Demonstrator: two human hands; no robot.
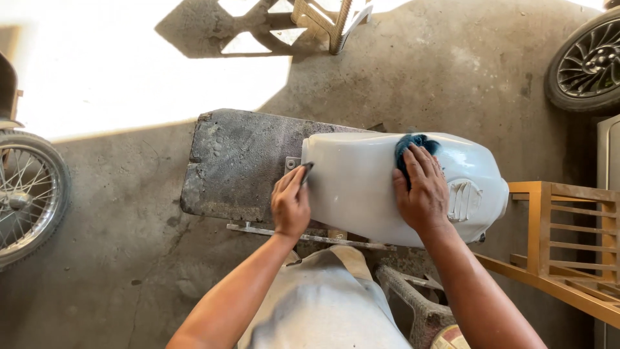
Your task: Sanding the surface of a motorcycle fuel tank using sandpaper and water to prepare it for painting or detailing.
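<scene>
So the tank [361,194] is a white motorcycle fuel tank lying on its side across a dark, gritty slab [239,161] that serves as the worktop, with a thin metal bar [310,236] poking out underneath. Progress-wise, I'd say it's somewhere mid-way: the whole shell looks an even pale white with a bit of shine near the filler end, no bare metal or obvious patches that I can spot, but both hands are on it, so the surface work doesn't look finished. The right hand [423,194] is pressed flat on top of a blue pad [413,145] near the upper edge, fingers spread over it. The left hand [290,203] is at the tank's left end, pinching a small dark piece [306,170], maybe sandpaper, can't tell for sure. Around it: spoked wheel [26,197] on the left, an alloy wheel [588,61] top right, a yellow frame [568,245] on the right, concrete floor [129,271].
</scene>
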